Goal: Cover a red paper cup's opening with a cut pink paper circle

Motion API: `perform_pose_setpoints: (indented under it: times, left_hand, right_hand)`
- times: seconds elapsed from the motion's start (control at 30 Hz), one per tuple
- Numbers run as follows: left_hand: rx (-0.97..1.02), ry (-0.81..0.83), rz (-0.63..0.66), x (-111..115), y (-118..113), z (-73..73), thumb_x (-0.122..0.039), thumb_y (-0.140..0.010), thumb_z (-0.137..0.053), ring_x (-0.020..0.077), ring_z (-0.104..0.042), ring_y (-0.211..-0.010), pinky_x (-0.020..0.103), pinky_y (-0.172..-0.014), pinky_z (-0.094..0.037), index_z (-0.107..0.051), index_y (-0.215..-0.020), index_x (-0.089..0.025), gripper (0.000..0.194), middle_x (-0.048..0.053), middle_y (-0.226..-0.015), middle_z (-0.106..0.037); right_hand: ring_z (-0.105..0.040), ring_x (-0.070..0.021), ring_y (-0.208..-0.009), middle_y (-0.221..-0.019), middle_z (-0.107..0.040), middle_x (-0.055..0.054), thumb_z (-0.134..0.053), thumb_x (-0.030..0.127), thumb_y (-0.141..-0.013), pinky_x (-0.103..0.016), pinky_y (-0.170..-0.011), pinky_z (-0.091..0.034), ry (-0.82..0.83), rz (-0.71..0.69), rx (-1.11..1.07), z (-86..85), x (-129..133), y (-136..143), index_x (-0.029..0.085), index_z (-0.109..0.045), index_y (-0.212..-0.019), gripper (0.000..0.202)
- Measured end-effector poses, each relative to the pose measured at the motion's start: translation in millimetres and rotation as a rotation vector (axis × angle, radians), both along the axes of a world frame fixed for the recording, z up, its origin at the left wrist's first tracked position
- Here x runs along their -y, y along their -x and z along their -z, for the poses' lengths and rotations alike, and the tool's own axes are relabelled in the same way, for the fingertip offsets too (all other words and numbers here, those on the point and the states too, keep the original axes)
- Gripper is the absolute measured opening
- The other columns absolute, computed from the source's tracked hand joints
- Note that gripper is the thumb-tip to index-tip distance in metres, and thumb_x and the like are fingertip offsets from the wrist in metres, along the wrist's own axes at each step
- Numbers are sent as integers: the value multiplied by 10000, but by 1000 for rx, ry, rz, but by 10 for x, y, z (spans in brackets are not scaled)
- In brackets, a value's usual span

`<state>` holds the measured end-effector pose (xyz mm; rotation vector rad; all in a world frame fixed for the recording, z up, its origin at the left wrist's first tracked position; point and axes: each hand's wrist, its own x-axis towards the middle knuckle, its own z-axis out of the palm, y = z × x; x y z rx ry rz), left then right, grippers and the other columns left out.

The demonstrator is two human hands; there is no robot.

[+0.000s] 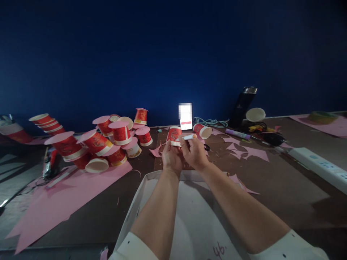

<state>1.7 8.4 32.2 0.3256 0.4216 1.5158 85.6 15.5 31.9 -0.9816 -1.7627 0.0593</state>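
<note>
Near the middle of the table, my left hand (pixel 172 157) is wrapped round the lower part of a red paper cup (pixel 174 134). My right hand (pixel 194 152) pinches a white pen-like stick (pixel 189 137), its left end close against the cup's side. The two hands are side by side, almost touching. A second red cup (pixel 199 129) lies tipped over just to the right, its pale opening facing right. Behind the hands a lit phone (pixel 185 116) stands upright against the blue wall.
Red cups with pink paper discs (pixel 119 124) crowd the left, by a large pink sheet (pixel 78 198). A white box lid (pixel 200 216) lies under my forearms. Pink scraps (pixel 256 153), a purple tube (pixel 238 134), a dark flask (pixel 242 106) and a power strip (pixel 320 168) are at right.
</note>
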Motion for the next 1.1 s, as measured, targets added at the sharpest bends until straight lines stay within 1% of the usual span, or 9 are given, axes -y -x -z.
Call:
perform_pose_setpoints:
  times: [0.17,0.3,0.47,0.57,0.8,0.93,1.1]
  left_hand:
    - [11,-31,7,8,-3,-2,-326,-913,-260,175,-626,-973,294,-907,-451,-629,-1024,-155,421,90,-960,-675]
    - [31,-20,-2,9,1,-5,-309,-918,-257,172,-636,-956,291,-908,-451,-629,-1035,-153,420,86,-948,-680]
    - [38,-62,9,3,9,13,-314,-918,-271,176,-645,-923,305,-900,-457,-633,-1035,-153,413,80,-914,-691]
    - [21,-38,9,8,9,9,-319,-916,-260,181,-641,-936,306,-894,-458,-629,-1043,-150,426,91,-943,-684]
    - [-5,2,10,26,7,-23,-339,-907,-270,181,-633,-955,298,-881,-468,-628,-982,-148,412,105,-991,-670]
    - [23,-20,43,17,17,3,-353,-905,-276,193,-640,-919,327,-878,-472,-634,-960,-139,421,109,-947,-678]
    - [39,-26,65,16,27,18,-357,-902,-272,211,-649,-921,348,-890,-467,-635,-977,-129,435,103,-867,-683]
  right_hand:
    - [-636,-204,-838,-883,-685,-99,-417,323,-927,-302,-756,-479,-14,4,13,1,-1,-3,175,-649,-940,276]
    - [-641,-202,-799,-852,-681,-99,-418,342,-927,-297,-735,-481,-3,18,10,-7,12,0,174,-654,-920,290]
    - [-641,-209,-812,-857,-685,-100,-413,341,-928,-305,-734,-483,-20,14,6,-11,17,6,179,-652,-913,290]
    - [-638,-206,-805,-852,-687,-98,-424,340,-924,-301,-728,-483,-25,20,8,-11,18,5,177,-656,-906,284]
    - [-636,-204,-793,-831,-682,-96,-427,345,-923,-298,-711,-481,-25,23,11,-9,23,8,175,-659,-893,289]
    - [-633,-206,-767,-815,-681,-101,-422,337,-923,-300,-687,-476,-23,26,22,-9,29,15,166,-660,-882,296]
    - [-628,-205,-753,-798,-680,-103,-429,330,-918,-298,-675,-466,-11,28,30,-20,45,19,159,-662,-856,296]
